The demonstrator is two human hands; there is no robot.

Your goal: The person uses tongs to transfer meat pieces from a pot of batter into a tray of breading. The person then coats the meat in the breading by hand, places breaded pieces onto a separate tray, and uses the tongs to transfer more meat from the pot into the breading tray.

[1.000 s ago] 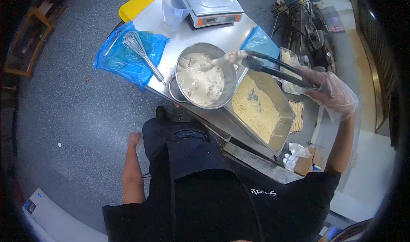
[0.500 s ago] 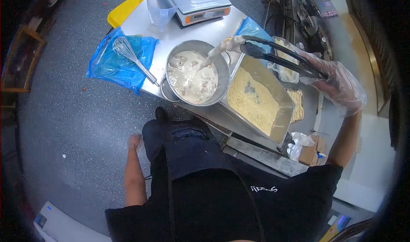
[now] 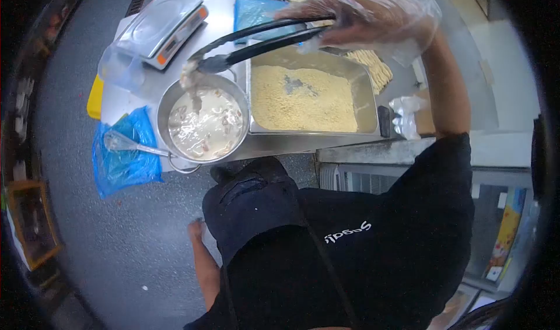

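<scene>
My right hand (image 3: 379, 21), in a clear plastic glove, is closed around black-handled tongs (image 3: 262, 45) reaching left over the pot. The tips grip a batter-coated piece of food (image 3: 188, 75), its kind hidden by the coating, with batter trailing down. Beneath it, a metal pot (image 3: 164, 120) holds white batter (image 3: 201, 129) with several reddish-brown pieces in it. Right of the pot, a deep steel pan (image 3: 366, 99) contains pale yellow breading (image 3: 303, 105) with a grey bare patch. My left hand (image 3: 196, 230) hangs low by my leg, away from the table; its fingers are unclear.
A whisk (image 3: 125, 143) lies on a blue plastic bag (image 3: 131, 169) left of the pot. Behind stand a clear plastic jug (image 3: 121, 67) and a scale (image 3: 163, 27). Noodle-like strips (image 3: 371, 67) and a white plastic bag (image 3: 406, 114) are beyond the pan.
My view has turned, so table, pot and pan appear shifted left and rotated. The tongs still hold the coated piece above the pot, now nearer its back-left rim.
</scene>
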